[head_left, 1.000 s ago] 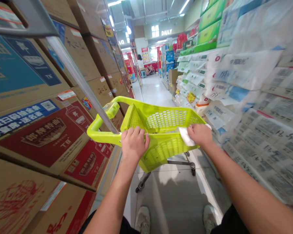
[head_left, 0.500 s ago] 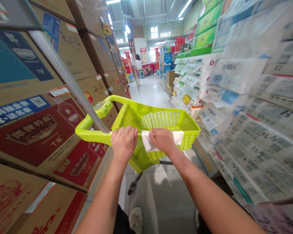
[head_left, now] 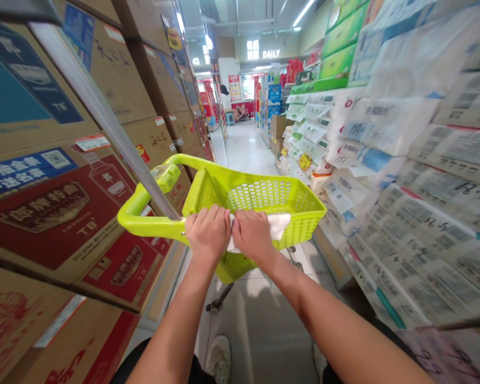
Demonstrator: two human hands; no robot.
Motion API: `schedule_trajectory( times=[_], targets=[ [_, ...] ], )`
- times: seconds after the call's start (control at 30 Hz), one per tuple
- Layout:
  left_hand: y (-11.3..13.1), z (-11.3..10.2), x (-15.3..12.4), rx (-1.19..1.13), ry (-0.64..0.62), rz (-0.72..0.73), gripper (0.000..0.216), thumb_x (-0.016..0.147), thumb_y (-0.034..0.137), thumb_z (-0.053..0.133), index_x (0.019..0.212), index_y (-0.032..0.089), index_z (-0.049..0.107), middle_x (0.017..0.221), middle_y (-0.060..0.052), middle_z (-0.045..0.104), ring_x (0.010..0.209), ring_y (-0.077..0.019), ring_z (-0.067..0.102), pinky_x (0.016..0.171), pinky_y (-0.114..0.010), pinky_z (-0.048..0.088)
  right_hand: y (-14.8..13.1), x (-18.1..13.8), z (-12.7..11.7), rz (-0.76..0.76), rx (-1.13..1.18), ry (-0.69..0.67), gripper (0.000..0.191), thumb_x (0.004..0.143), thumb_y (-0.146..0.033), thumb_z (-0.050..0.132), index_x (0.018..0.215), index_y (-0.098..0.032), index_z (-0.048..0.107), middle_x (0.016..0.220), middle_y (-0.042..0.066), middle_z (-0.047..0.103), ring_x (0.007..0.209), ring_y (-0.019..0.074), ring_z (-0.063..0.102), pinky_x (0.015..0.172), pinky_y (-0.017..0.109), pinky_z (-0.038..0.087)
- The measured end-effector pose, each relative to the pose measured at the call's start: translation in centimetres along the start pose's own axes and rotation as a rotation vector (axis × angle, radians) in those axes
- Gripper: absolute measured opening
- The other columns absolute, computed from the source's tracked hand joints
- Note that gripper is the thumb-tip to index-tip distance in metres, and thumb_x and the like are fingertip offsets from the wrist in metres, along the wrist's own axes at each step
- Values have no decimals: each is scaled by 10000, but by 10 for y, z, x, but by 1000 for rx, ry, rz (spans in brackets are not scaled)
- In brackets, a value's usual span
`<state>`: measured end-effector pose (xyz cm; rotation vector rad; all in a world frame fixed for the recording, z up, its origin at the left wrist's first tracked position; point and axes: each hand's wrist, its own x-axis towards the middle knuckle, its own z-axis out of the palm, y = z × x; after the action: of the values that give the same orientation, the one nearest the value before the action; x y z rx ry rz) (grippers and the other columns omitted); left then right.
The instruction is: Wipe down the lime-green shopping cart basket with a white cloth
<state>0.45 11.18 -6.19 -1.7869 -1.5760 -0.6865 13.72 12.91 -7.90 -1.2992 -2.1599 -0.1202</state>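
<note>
A lime-green plastic shopping cart (head_left: 264, 191) with perforated walls stands in front of me, turned sideways. My left hand (head_left: 208, 228) is closed around its near rim, close to the handle end. Beside it, almost touching, my right hand (head_left: 251, 232) presses a white cloth (head_left: 279, 226) onto the same rim. The cloth drapes over the edge and shows on both sides of that hand. From the cart's handle (head_left: 152, 226) a grey metal pole (head_left: 104, 120) slants up to the upper left.
Stacked cardboard boxes (head_left: 44, 208) line the left side closely. Packs of tissue paper (head_left: 354, 141) are piled along the right. A tiled aisle floor (head_left: 244, 138) runs ahead, where a person (head_left: 224, 98) is near a blue stool (head_left: 229, 117).
My right hand has slid left along the rim with the cloth, up to my left hand. The cart has shifted slightly left in view.
</note>
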Motion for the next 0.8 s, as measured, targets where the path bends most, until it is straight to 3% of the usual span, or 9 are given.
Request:
schedule_trajectory(
  times=[0.1, 0.23, 0.3, 0.37, 0.53, 0.6, 0.7, 0.8],
  targets=[
    [-14, -3, -5, -2, -23, 78, 300, 1015, 329, 413, 790, 227, 585, 800, -61, 654, 777, -230, 517, 751, -413, 251, 30, -1, -3, -21, -53, -95, 308, 1014, -361, 400, 966, -208, 663, 947, 68, 740, 899, 216, 634, 786, 313, 327],
    [-29, -4, -5, -1, -31, 87, 299, 1009, 319, 407, 768, 225, 557, 799, -65, 638, 795, -231, 522, 764, -415, 255, 104, -1, -13, 302, -234, -174, 351, 998, -344, 401, 930, -191, 710, 923, 99, 748, 834, 232, 657, 695, 308, 312],
    [-29, -4, -3, -15, -35, 66, 300, 1002, 318, 413, 754, 224, 552, 790, -68, 636, 792, -234, 518, 762, -415, 251, 120, -1, -15, 390, -283, -176, 346, 992, -322, 409, 957, -175, 721, 933, 124, 747, 863, 247, 662, 721, 317, 319],
    [-26, -4, -1, -29, -32, 34, 297, 994, 320, 422, 746, 221, 554, 785, -70, 643, 781, -235, 512, 752, -416, 242, 111, -2, -13, 362, -262, -168, 331, 992, -299, 414, 966, -173, 718, 935, 128, 742, 903, 252, 654, 778, 332, 325],
    [-18, -4, 1, -18, 5, -45, 307, 981, 305, 433, 710, 218, 547, 738, -59, 653, 727, -223, 499, 718, -413, 218, 28, -11, -3, 108, -65, -25, 316, 1024, -374, 403, 1025, -207, 672, 1054, 93, 728, 1041, 261, 594, 935, 375, 306],
    [-19, -5, 0, -15, 13, -45, 305, 979, 302, 436, 708, 218, 546, 719, -53, 648, 718, -220, 501, 712, -412, 217, 16, -12, -3, 18, -23, -13, 347, 1036, -418, 383, 1071, -214, 662, 1080, 85, 728, 1052, 257, 591, 938, 366, 312],
    [-23, -5, -2, -18, 11, -36, 305, 976, 305, 439, 704, 218, 545, 712, -53, 641, 710, -218, 500, 714, -412, 221, 47, -8, -9, 58, -61, -142, 371, 1032, -392, 377, 971, -211, 695, 991, 82, 749, 935, 233, 633, 833, 328, 339],
    [-20, -5, -1, -23, -8, -5, 303, 975, 313, 440, 707, 217, 546, 734, -59, 642, 728, -220, 510, 721, -412, 229, 96, -2, -13, 335, -195, -173, 361, 999, -324, 407, 896, -185, 724, 924, 117, 752, 853, 236, 655, 756, 326, 338]
  ],
)
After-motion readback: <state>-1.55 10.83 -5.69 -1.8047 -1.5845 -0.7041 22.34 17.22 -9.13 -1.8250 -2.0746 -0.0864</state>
